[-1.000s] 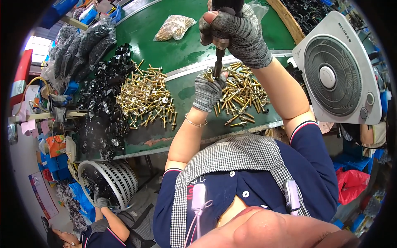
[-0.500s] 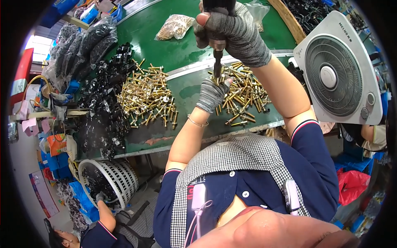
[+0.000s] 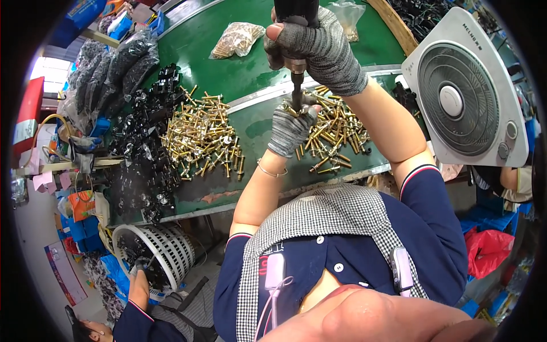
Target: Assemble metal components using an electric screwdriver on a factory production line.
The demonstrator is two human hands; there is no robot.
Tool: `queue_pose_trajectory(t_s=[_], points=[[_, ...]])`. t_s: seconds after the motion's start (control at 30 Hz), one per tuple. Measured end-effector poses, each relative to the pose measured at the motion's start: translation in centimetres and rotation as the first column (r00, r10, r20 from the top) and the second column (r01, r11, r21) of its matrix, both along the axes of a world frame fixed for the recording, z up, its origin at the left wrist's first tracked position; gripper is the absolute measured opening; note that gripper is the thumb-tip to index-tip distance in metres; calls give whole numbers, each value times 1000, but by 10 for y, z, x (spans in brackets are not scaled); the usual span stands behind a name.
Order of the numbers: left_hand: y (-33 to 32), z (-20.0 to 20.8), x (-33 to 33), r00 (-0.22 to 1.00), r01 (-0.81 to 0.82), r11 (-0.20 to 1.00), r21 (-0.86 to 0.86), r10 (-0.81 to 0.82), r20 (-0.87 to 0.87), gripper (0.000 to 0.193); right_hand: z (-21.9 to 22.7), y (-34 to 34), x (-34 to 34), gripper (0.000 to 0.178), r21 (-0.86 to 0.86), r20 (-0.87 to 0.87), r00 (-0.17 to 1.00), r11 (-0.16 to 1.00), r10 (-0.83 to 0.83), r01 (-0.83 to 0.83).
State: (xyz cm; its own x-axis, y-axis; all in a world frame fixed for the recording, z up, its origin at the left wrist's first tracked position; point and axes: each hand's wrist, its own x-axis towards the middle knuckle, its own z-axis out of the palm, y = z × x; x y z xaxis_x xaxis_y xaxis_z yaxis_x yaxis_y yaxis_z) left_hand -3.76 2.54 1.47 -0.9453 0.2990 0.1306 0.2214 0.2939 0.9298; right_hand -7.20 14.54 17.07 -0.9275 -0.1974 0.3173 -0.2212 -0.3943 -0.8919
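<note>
Both forearms reach up from below, elbows bent. The right forearm [image 3: 390, 122] slants up and leftward; the gloved right hand [image 3: 319, 51], uppermost, is wrapped in a firm grip, its bare thumb tip [image 3: 274, 31] pointing left. Lower down, the left forearm [image 3: 256, 194] leans right, and the gloved left hand [image 3: 289, 124] is curled, fingers bunched, apart from the right.

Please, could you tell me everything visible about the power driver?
The power driver has a black body cut off by the picture's upper edge, a metal-looking collar and a slim dark bit. The gloved right hand grips it, bit pointing at the gloved left hand. Whether it spins cannot be told.
</note>
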Motion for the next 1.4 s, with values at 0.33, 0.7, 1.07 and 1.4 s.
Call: queue_pose_trajectory(t_s=[0.33, 0.7, 1.07, 1.4], points=[[-5, -2, 1, 893, 77, 802, 592, -319, 316, 27, -4, 8, -3, 29, 41, 34, 985, 985, -169, 168], [-1, 14, 7, 902, -109, 941, 320, -42, 430, 17, -7, 8, -2, 30, -9, 67, 989, 991, -135, 135], [1, -17, 4, 883, -6, 1000, -8, 9, 468, 40, 5, 3, 7, 33, -94, 42, 998, 995, -43, 47], [-2, -13, -1, 996, -74, 991, -112, 68, -57, 24, 1, -1, 6, 32, -29, 37, 999, 999, 24, -23]])
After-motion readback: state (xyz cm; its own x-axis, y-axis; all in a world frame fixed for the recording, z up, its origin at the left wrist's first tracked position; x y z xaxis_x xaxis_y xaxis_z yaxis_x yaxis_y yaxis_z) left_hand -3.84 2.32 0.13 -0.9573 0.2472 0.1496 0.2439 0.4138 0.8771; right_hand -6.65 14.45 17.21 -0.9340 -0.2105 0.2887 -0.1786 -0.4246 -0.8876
